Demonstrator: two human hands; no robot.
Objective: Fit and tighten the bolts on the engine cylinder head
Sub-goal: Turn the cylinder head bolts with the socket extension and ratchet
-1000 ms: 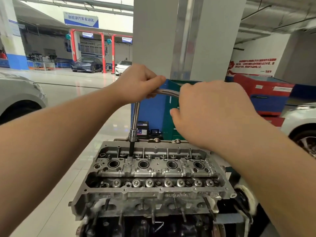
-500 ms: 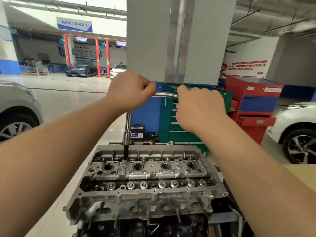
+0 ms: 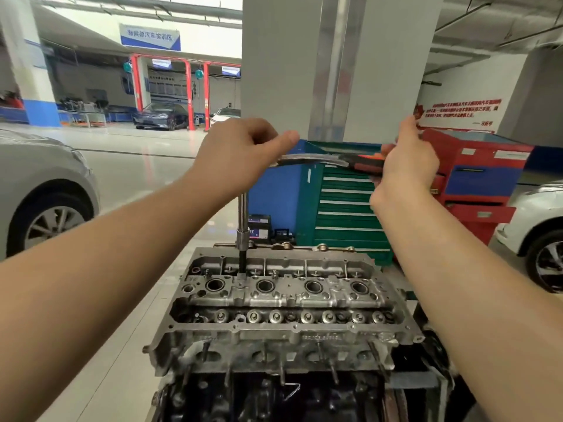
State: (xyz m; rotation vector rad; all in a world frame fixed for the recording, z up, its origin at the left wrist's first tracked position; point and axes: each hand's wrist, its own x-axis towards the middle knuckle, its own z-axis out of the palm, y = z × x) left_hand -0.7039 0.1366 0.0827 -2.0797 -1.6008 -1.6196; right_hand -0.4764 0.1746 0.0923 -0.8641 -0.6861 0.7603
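Now the right hand (image 3: 406, 161) has slid outward along the wrench (image 3: 320, 159), away from the left hand (image 3: 240, 156). A second ago the two hands sat almost together over the bend of the tool; at this moment they are well apart, and a stretch of bare chrome handle and the start of the black-and-orange grip show between them. The right hand's fingers wrap the grip near its far end, though blur there hides exactly how tightly. The left hand is curled over the head of the wrench, thumb lying along the handle, holding the top steady.

From that fist the extension (image 3: 242, 214) drops straight down to the socket (image 3: 242, 260), which sits in a bolt well at the far left of the head (image 3: 289, 300), just behind the first of four round plug holes. The bolt itself is hidden under the socket. The head rests on the block, studs poking out along its near face.

Moving the hand out gives more leverage, so I'd judge a firmer pull is coming on this bolt, tightening rather than running it down. A green tool chest (image 3: 344, 208) and a red cart (image 3: 475, 178) stand behind.
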